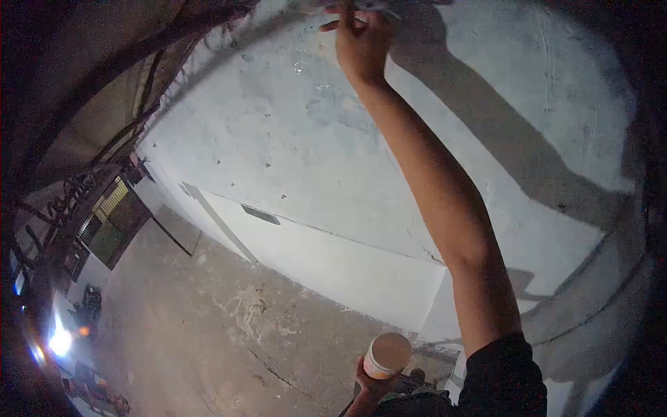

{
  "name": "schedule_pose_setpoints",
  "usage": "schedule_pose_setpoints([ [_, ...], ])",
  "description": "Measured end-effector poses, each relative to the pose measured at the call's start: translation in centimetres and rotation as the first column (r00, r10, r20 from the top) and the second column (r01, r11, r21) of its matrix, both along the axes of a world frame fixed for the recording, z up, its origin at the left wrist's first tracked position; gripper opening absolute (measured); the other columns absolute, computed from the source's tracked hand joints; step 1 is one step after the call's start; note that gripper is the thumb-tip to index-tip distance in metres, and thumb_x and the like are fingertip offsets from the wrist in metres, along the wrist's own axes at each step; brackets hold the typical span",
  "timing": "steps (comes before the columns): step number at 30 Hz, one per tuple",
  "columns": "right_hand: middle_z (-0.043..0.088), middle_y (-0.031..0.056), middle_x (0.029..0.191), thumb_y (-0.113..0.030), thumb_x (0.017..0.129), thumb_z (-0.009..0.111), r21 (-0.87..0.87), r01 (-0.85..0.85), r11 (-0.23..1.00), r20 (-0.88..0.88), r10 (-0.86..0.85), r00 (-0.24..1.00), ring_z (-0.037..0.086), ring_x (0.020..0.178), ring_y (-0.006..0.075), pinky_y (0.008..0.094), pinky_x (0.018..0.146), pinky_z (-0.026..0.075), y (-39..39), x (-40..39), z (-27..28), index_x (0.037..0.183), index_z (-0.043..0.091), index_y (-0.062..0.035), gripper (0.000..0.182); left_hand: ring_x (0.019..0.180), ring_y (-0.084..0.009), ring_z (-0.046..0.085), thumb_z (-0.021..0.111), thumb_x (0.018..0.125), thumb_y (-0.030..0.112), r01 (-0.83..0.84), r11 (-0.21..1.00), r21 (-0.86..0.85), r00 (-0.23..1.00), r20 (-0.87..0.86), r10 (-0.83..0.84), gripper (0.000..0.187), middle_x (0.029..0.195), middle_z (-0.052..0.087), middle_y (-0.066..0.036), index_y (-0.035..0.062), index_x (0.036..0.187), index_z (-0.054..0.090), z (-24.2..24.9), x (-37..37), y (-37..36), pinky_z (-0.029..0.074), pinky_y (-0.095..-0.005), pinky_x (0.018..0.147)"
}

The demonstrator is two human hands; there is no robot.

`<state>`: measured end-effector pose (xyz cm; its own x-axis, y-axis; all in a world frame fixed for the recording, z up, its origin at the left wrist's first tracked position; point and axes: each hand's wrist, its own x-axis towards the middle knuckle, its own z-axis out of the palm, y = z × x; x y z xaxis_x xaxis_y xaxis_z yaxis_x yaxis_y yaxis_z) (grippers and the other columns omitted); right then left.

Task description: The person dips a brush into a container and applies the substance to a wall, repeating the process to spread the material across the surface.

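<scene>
My right arm stretches up along the pale, patchy wall (333,187), and its shadow falls to the right. At the top edge of the view my right hand (365,48) is closed, fingers bent around something thin that the frame cuts off; I cannot tell its kind. Low in the view, my left hand (372,382) is wrapped around a white plastic tub (377,365). The tub's round top faces me and shows an even brownish-grey. Wet, shiny spots (299,67) mark the wall to the left of my right hand.
A stained concrete floor (208,306) spreads below the wall. A small dark rectangular recess (260,214) sits low in the wall. To the far left are a gate with yellowish bars (111,201) and a bright lamp (60,342).
</scene>
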<state>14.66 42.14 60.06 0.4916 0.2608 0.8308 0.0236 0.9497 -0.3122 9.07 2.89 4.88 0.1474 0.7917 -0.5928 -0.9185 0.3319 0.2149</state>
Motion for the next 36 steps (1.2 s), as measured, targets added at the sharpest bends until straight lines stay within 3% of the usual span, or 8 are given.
schedule_pose_setpoints([
  [3,0.063,0.0164,0.066,-0.031,0.106,0.060,-0.068,0.361,0.930,0.110,-0.353,0.929,0.055,0.052,0.0190,0.0369,0.051,0.039,0.3,0.3,0.2,0.094,0.066,0.0099,0.044,0.142,-0.0425,0.043,0.044,0.090,0.069,0.006,0.997,0.072,0.999,-0.047,-0.002,0.088,0.158,0.040,-0.017,0.0133,0.157,0.038,-0.5,0.2,0.0,0.038,-0.0625,0.115],
  [7,0.064,0.0129,0.064,-0.033,0.107,0.059,0.205,-0.188,0.960,-0.157,0.222,0.962,0.055,0.052,0.0213,0.0401,0.053,0.041,-0.2,-0.6,0.2,0.087,0.067,0.0064,0.045,0.142,-0.0426,0.043,0.044,0.090,0.070,0.008,0.993,0.117,0.999,-0.050,-0.002,0.088,0.158,0.040,-0.017,0.0140,0.158,0.038,-0.5,0.1,0.1,0.039,-0.0624,0.114],
  [10,0.072,0.0133,0.074,-0.029,0.108,0.058,-0.225,0.541,0.810,0.532,-0.363,0.765,0.065,0.062,0.0216,0.0378,0.057,0.048,0.7,0.2,0.3,0.098,0.071,0.0075,0.040,0.143,-0.0426,0.043,0.044,0.090,0.070,0.013,0.992,0.124,0.999,-0.050,-0.007,0.088,0.158,0.040,-0.017,0.0143,0.158,0.038,-0.4,0.2,0.0,0.039,-0.0624,0.114],
  [12,0.073,0.0154,0.083,-0.025,0.109,0.056,0.036,-0.015,0.999,-0.059,0.017,0.998,0.067,0.065,0.0208,0.0386,0.058,0.052,0.5,-0.4,-0.4,0.104,0.068,0.0086,0.036,0.145,-0.0427,0.040,0.044,0.090,0.068,-0.008,0.992,0.127,1.000,0.016,0.006,0.086,0.159,0.039,-0.016,0.0157,0.158,0.038,-2.0,0.1,0.0,0.037,-0.0644,0.115],
  [19,0.074,0.0018,0.070,-0.025,0.106,0.057,0.220,0.471,0.855,-0.105,-0.459,0.882,0.069,0.060,0.0178,0.0373,0.059,0.052,3.7,-1.9,0.1,0.111,0.073,-0.0107,0.022,0.145,-0.0421,0.041,0.041,0.091,0.069,0.017,1.000,0.002,0.990,-0.137,-0.017,0.085,0.160,0.039,-0.016,0.0154,0.157,0.039,-2.6,0.2,-0.1,0.036,-0.0656,0.116],
  [22,0.075,0.0043,0.075,-0.018,0.105,0.061,0.386,-0.255,0.887,-0.208,0.352,0.913,0.075,0.069,0.0186,0.0307,0.055,0.049,0.7,-1.4,0.0,0.100,0.069,-0.0038,0.017,0.145,-0.0424,0.041,0.040,0.091,0.069,-0.070,0.996,0.047,0.996,-0.051,0.073,0.087,0.160,0.038,-0.016,0.0149,0.159,0.036,-2.8,0.6,-0.2,0.036,-0.0657,0.116],
  [30,0.077,0.0111,0.091,-0.023,0.107,0.057,0.033,0.223,0.974,-0.119,-0.218,0.969,0.072,0.062,0.0185,0.0303,0.056,0.055,1.2,1.6,-0.7,0.102,0.071,0.0011,0.028,0.145,-0.0427,0.040,0.039,0.092,0.068,0.049,0.990,0.128,0.989,-0.143,-0.031,0.087,0.160,0.037,-0.016,0.0148,0.160,0.034,-1.2,-0.2,0.2,0.036,-0.0658,0.116],
  [36,0.076,0.0032,0.073,-0.025,0.107,0.057,0.158,-0.003,0.987,0.038,-0.003,0.999,0.073,0.063,0.0184,0.0379,0.072,0.052,-0.3,2.0,0.7,0.120,0.061,-0.0031,0.026,0.143,-0.0425,0.042,0.037,0.092,0.069,0.029,0.988,0.155,0.985,-0.170,-0.002,0.088,0.160,0.038,-0.017,0.0138,0.160,0.034,-0.6,0.0,0.3,0.038,-0.0647,0.114],
])
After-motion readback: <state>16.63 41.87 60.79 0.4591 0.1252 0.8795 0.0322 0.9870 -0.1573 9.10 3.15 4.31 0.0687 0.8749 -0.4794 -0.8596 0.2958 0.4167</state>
